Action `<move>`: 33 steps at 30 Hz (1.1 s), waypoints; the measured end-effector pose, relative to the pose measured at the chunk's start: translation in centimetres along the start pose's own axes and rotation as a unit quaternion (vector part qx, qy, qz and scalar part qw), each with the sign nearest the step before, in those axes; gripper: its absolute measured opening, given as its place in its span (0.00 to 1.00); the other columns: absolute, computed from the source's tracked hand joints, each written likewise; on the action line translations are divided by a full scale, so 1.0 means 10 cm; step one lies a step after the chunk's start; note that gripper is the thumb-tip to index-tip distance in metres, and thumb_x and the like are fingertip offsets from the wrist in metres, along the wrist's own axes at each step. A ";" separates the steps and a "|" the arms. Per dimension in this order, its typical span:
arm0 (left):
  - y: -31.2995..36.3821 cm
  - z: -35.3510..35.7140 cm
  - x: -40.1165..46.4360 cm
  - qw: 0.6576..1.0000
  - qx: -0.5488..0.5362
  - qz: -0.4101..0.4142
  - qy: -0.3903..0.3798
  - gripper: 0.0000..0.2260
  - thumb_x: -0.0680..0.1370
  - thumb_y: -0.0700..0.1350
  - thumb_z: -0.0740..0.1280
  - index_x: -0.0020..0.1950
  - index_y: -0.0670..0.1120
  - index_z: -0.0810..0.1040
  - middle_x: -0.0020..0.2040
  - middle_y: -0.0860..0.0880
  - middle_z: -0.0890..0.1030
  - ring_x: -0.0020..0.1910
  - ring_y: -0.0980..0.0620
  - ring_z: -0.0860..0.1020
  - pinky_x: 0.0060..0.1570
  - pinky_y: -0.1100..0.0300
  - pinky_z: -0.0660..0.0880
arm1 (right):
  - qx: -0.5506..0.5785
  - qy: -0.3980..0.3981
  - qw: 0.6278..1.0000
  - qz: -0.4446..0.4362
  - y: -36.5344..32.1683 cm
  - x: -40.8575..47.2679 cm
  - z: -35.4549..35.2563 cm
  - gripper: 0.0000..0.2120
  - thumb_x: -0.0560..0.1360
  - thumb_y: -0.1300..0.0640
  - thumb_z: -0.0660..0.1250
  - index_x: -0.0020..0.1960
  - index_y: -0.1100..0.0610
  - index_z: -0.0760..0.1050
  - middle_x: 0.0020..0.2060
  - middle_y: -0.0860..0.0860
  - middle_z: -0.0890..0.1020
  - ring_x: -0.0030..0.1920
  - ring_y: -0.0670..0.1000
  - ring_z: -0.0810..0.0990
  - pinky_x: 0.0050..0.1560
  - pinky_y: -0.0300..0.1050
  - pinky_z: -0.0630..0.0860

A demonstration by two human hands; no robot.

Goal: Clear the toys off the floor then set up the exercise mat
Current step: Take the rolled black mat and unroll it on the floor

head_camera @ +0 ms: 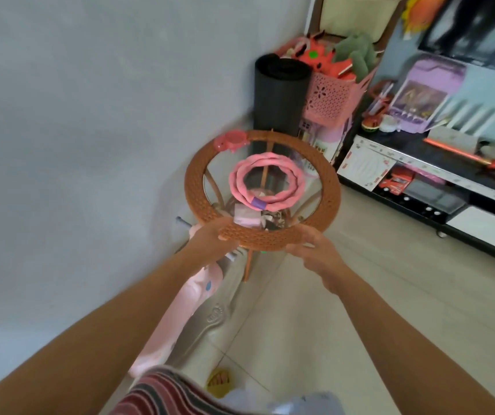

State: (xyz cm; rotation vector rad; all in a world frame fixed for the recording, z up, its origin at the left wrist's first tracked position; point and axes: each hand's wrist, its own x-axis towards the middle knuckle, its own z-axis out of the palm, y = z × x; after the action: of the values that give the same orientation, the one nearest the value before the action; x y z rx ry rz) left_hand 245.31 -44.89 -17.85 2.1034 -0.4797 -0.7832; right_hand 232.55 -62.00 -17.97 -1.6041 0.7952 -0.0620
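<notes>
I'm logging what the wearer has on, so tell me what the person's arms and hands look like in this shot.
Both forearms are bare, with no sleeves reaching them. The left hand and right hand show no gloves, watch or bracelets. At the bottom edge, striped clothing in red, pink and dark bands appears.

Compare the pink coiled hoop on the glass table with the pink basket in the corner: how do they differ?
The coiled hoop lies flat on the round table; the pink basket stands upright beside the rolled black mat. The hoop is a padded ring with a purple band and holds nothing; the basket has perforated walls and is stuffed with plush toys. Both are pink and off the floor.
</notes>
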 end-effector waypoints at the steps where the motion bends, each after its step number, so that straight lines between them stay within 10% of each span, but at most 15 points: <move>1: 0.02 0.03 0.08 1.000 0.000 0.000 -0.002 0.25 0.75 0.39 0.67 0.71 0.46 0.67 0.71 0.47 0.69 0.67 0.49 0.69 0.61 0.62 0.65 | -0.002 0.000 1.000 0.000 -0.01 0.07 -0.05 0.23 0.74 0.67 0.66 0.67 0.59 0.69 0.48 0.46 0.76 0.43 0.43 0.75 0.32 0.26 0.69; 20: 1.47 1.52 1.56 0.996 -0.004 -0.057 0.070 0.15 0.76 0.36 0.65 0.63 0.39 0.72 0.53 0.42 0.78 0.54 0.42 0.77 0.58 0.49 0.75 | -0.060 -0.116 0.991 -0.002 -0.24 1.84 -2.20 0.27 0.74 0.62 0.68 0.71 0.56 0.64 0.60 0.50 0.71 0.57 0.48 0.70 0.52 0.42 0.67; 24: 1.64 1.68 1.80 0.994 -0.035 -0.078 0.073 0.09 0.77 0.38 0.64 0.57 0.45 0.74 0.47 0.53 0.74 0.45 0.55 0.75 0.45 0.66 0.75 | -0.057 -0.132 0.990 -0.002 -0.33 2.11 -2.45 0.26 0.74 0.64 0.67 0.71 0.57 0.65 0.54 0.48 0.69 0.55 0.47 0.70 0.52 0.42 0.66; 29: 1.82 1.65 2.19 0.990 -0.038 -0.098 0.093 0.15 0.73 0.47 0.67 0.59 0.48 0.73 0.53 0.52 0.75 0.55 0.51 0.73 0.58 0.57 0.69 | -0.057 -0.162 0.985 0.002 -0.45 2.50 -2.57 0.24 0.75 0.66 0.65 0.70 0.59 0.65 0.47 0.45 0.73 0.42 0.41 0.72 0.38 0.32 0.70; 33: 1.94 1.64 2.63 0.988 -0.034 -0.098 0.117 0.22 0.74 0.43 0.68 0.67 0.48 0.70 0.64 0.46 0.74 0.64 0.46 0.72 0.60 0.60 0.67 | -0.064 -0.180 0.982 0.006 -0.63 2.94 -2.63 0.27 0.75 0.64 0.65 0.72 0.57 0.62 0.56 0.49 0.70 0.52 0.47 0.71 0.39 0.32 0.69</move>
State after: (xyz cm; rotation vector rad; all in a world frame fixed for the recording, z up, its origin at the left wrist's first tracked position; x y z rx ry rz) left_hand 252.30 -80.68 -19.48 2.1662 -0.1181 -0.6400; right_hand 245.30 -99.84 -18.21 -1.6687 0.5358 0.2865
